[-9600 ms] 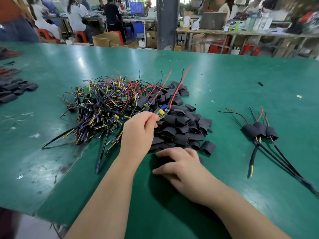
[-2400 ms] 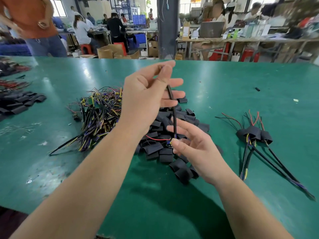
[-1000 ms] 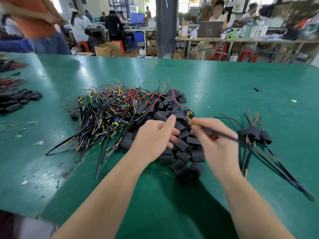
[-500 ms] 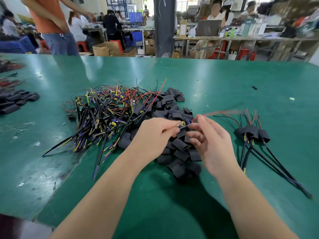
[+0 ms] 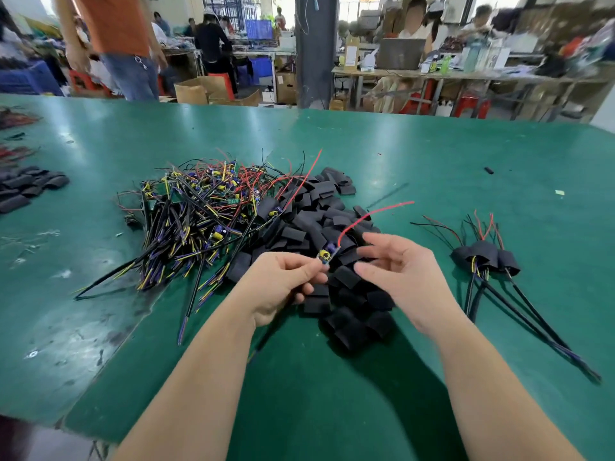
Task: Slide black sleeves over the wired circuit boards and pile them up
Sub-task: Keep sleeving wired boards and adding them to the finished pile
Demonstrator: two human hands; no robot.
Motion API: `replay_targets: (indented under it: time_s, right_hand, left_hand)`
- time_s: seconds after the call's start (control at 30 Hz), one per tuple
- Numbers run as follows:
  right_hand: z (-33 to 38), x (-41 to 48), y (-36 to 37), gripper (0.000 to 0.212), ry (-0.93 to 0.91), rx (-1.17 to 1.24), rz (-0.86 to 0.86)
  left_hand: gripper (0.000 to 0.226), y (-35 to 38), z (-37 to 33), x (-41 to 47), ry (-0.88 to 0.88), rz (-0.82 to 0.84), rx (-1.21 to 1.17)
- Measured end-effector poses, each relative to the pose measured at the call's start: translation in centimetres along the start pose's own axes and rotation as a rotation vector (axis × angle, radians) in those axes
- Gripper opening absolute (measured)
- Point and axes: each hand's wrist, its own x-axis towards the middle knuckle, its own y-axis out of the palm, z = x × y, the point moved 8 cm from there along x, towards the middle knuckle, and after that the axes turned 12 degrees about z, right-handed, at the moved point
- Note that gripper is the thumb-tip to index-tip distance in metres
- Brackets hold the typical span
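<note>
My left hand (image 5: 283,281) pinches a small wired circuit board (image 5: 326,255) by its end; the board's red wire (image 5: 369,216) curves up to the right and its black cable trails down under my wrist. My right hand (image 5: 397,274) hovers just right of the board with fingers spread and holds nothing. Under both hands lies a heap of black sleeves (image 5: 332,247). A tangle of bare wired boards (image 5: 199,211) lies to its left. Three sleeved boards (image 5: 484,257) with long black cables are piled at the right.
The green table (image 5: 432,154) has a worn patch at the front left. More black sleeves (image 5: 26,188) lie at the far left edge. A small black bit (image 5: 488,170) lies far right. People and workbenches stand beyond the table.
My right hand has let go of the board and opened, moving slightly right. The left hand now holds the board alone, and the red wire swings free.
</note>
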Motion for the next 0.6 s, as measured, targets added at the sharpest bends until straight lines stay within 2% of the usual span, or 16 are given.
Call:
replay_targets:
  time_s: [0.07,0.13,0.2,0.3,0.47,0.6]
  right_hand:
    - [0.5,-0.1,-0.2,0.026,0.034,-0.442,-0.085]
    - [0.9,0.0,1.1,0.022,0.019,-0.634,-0.074]
    - [0.4,0.3,2.8,0.025,0.045,-0.771,0.013]
    - [-0.1,0.6,4.0,0.024,0.066,-0.841,0.065]
    - [2.4,2.1,3.1,0.014,-0.055,-0.821,-0.120]
    - [1.5,6.2,3.9,0.021,0.078,-1.059,-0.007]
  left_hand:
    - [0.014,-1.2,0.0,0.0,0.020,-0.091,-0.078]
    - [0.012,-2.1,-0.2,-0.1,0.053,-0.151,-0.133]
    - [0.011,-2.7,-0.5,-0.3,0.077,-0.183,-0.150]
    - [0.012,-3.1,-0.6,-0.6,0.105,-0.192,-0.129]
    - [0.020,-3.4,-0.4,-1.1,0.131,-0.181,-0.086]
    - [0.022,-3.5,-0.3,-1.1,0.121,-0.158,-0.081]
